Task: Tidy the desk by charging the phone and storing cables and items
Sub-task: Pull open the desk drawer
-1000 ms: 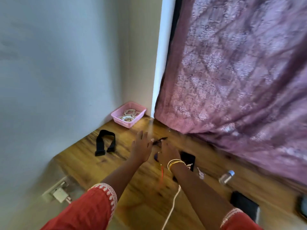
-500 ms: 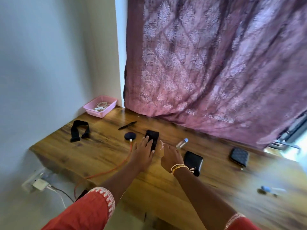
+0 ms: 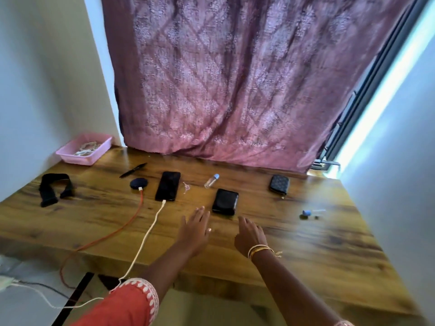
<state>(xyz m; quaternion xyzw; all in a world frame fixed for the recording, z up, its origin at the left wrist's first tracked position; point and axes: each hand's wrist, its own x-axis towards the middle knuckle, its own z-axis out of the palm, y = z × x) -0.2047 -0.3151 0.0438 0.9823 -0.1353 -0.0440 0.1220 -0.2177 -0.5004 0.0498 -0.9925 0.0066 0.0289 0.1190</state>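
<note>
Both hands hover empty over the wooden desk point(image 3: 294, 267), the left hand point(image 3: 195, 228) and right hand point(image 3: 249, 236) with fingers loosely spread. The phone point(image 3: 167, 186), cabled, lies beyond the left fingertips; the black wallet point(image 3: 225, 201), just ahead, looks light, soft-edged, best pinched by its sides.

Both arms reach forward side by side, palms down. The left hand point(image 3: 195, 229) has straight, loosely spread fingers and holds nothing; its forearm runs back to a red sleeve with white trim. The right hand point(image 3: 250, 236), just beside it, holds nothing either, its fingers relaxed and slightly bent at the knuckles. Gold bangles and a thread circle the right wrist, just behind the hand.
</note>
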